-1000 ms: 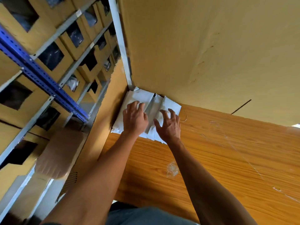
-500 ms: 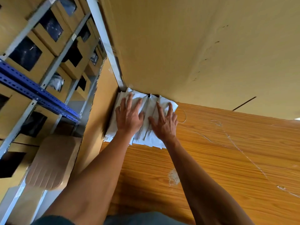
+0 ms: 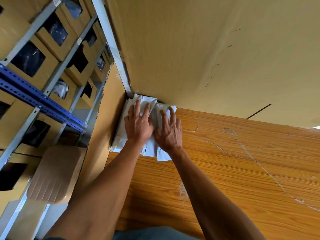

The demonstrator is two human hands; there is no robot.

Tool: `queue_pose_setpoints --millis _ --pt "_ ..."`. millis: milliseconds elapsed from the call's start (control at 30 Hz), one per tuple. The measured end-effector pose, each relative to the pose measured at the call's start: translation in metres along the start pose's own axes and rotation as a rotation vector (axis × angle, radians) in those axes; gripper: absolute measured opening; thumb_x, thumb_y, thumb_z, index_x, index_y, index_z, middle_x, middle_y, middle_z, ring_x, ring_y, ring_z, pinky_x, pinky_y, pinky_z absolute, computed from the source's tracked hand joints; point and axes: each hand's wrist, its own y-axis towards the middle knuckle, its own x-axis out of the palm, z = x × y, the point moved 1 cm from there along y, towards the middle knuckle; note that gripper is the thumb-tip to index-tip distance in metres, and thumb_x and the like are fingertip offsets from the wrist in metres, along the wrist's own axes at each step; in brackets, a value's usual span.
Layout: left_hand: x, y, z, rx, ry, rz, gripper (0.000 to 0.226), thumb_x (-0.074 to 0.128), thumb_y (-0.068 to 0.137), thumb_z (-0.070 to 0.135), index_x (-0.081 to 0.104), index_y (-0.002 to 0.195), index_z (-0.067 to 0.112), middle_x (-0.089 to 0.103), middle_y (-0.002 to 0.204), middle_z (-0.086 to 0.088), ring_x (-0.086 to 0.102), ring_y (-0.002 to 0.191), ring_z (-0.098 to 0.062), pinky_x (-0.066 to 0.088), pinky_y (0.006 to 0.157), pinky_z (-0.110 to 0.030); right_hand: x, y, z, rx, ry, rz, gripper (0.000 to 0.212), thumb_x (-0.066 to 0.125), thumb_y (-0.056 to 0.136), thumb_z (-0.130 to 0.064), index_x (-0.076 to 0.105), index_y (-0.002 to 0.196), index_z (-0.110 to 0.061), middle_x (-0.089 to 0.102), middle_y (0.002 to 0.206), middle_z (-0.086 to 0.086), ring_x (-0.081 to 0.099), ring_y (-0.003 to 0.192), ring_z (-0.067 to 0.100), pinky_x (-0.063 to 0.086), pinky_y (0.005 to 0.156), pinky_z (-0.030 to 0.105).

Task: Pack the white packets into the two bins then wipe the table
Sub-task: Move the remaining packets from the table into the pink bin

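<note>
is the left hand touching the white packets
Touching: the head view shows the left hand lying flat on the white packets, fingers spread over them.

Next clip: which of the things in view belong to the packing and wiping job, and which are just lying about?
Belongs to the job:
white packets, bunched in the corner
left hand and right hand, both pressing on them
wooden table

Lying about:
cardboard wall
shelf boxes
blue rack beam
</note>
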Motion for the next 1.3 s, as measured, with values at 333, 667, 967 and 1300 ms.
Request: queue_pose_setpoints --millis 333,667,967,1300 --pt "-0.005 -0.011 -0.014 -0.048 0.036 -0.043 0.062 0.06 0.097 0.034 0.048 0.157 0.027 0.025 0.173 -0.011 0.034 0.151 -0.042 0.045 0.1 -0.057 0.002 -0.009 -0.002 0.053 0.043 -0.106 0.085 0.051 0.099 -0.065 0.007 0.167 -0.039 -0.006 0.175 0.011 0.033 0.142 0.046 0.042 0.106 0.06" --pt "-0.008 -0.014 -0.007 -0.038 0.037 -0.035 0.059 0.061 0.096 0.035 0.053 0.154 0.026 0.029 0.171 -0.011 0.038 0.147 -0.04 0.046 0.099 -0.056 -0.008 -0.01 0.001 0.029 0.037 -0.019 0.089 0.067 0.087 -0.051 0.023 0.163 -0.032 0.015 0.17 0.011 0.047 0.115 0.04 0.051 0.081 0.05" --pt "-0.011 -0.018 0.004 0.019 0.001 0.043 0.056 0.058 0.098 0.033 0.051 0.153 0.024 0.028 0.171 -0.011 0.042 0.145 -0.039 0.049 0.093 -0.052 -0.027 -0.021 0.005 0.111 -0.091 0.091 0.086 0.06 0.085 -0.047 0.031 0.163 -0.026 0.02 0.172 0.009 0.045 0.11 0.037 0.043 0.082 0.044" --pt "-0.014 -0.027 0.02 0.084 -0.015 0.035 0.057 0.061 0.099 0.03 0.05 0.154 0.024 0.028 0.171 -0.01 0.041 0.144 -0.037 0.051 0.093 -0.05 -0.037 -0.036 0.029 0.154 -0.11 0.05 0.082 0.062 0.087 -0.038 0.032 0.163 -0.026 0.016 0.173 0.006 0.039 0.12 0.041 0.052 0.084 0.05"
